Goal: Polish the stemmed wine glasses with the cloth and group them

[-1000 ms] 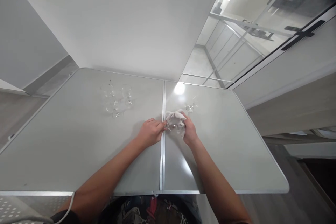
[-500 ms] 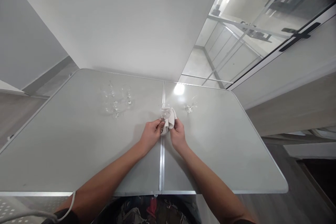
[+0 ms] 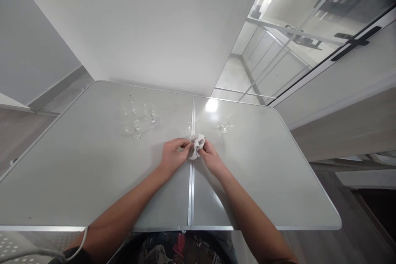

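Near the table's middle seam, my left hand point(image 3: 175, 153) pinches a clear stemmed glass point(image 3: 189, 128) low down, around its stem. The glass's bowl shows faintly above the fingers; its foot is hidden. My right hand point(image 3: 213, 157) grips a white cloth point(image 3: 198, 145), bunched against the lower part of the glass. Farther back on the right stands another stemmed glass point(image 3: 224, 128), apart from both hands. Several more clear glasses point(image 3: 136, 121) are grouped on the left half of the table.
The grey folding table point(image 3: 93, 173) has a metal seam point(image 3: 190, 198) and a raised metal rim. A white wall panel point(image 3: 148, 29) rises behind its far edge. A glass-panelled door point(image 3: 278, 62) is at the right. A pale cable point(image 3: 83, 241) loops by my left forearm.
The cloth has moved from around the bowl down to the stem and foot area, more bunched now. My left hand has shifted slightly left. The other glasses stay in place.
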The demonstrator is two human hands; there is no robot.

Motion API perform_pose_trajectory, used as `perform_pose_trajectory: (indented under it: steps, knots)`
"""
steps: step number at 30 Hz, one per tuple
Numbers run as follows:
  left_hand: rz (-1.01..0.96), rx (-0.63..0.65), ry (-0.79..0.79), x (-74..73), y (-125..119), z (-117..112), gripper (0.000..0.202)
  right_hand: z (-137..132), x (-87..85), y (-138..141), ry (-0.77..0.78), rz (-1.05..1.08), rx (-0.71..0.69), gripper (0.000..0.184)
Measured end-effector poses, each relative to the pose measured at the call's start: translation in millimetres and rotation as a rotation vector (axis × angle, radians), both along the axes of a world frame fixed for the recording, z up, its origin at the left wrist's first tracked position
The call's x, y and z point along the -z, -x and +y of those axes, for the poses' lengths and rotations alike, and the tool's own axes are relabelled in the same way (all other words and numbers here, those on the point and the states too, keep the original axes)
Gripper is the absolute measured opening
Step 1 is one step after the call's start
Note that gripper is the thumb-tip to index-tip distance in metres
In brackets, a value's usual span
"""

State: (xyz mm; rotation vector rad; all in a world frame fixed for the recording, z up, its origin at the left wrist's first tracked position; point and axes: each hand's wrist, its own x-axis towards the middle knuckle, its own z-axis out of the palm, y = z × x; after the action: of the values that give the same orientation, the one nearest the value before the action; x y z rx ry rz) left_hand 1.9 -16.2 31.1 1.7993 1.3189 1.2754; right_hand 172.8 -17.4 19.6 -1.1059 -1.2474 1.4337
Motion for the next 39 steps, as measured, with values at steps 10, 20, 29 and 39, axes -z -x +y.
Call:
perform_pose_trajectory:
  steps: [10, 20, 29, 39]
  knots:
    - [-0.705, 0.420, 0.341, 2.4, -2.9, 6.1, 0.063, -12.0, -13.8, -4.2, 0.344, 0.427, -0.342, 0.035]
    - [-0.564, 0.123, 0.228, 10.1, -4.2, 4.4, 0.066, -7.9, -17.1, 0.8, -0.212, -0.376, 0.012, 0.016]
    - [-0.659, 0.358, 0.243, 2.8, 1.6, 9.7, 0.074, -7.5, -13.9, -6.4, 0.042, 0.014, -0.216, 0.028]
    - [-0.560, 0.231, 0.068, -12.4, 4.2, 3.2, 0.066, -4.3, -8.6, -0.5, 0.000, 0.238, 0.312, 0.029]
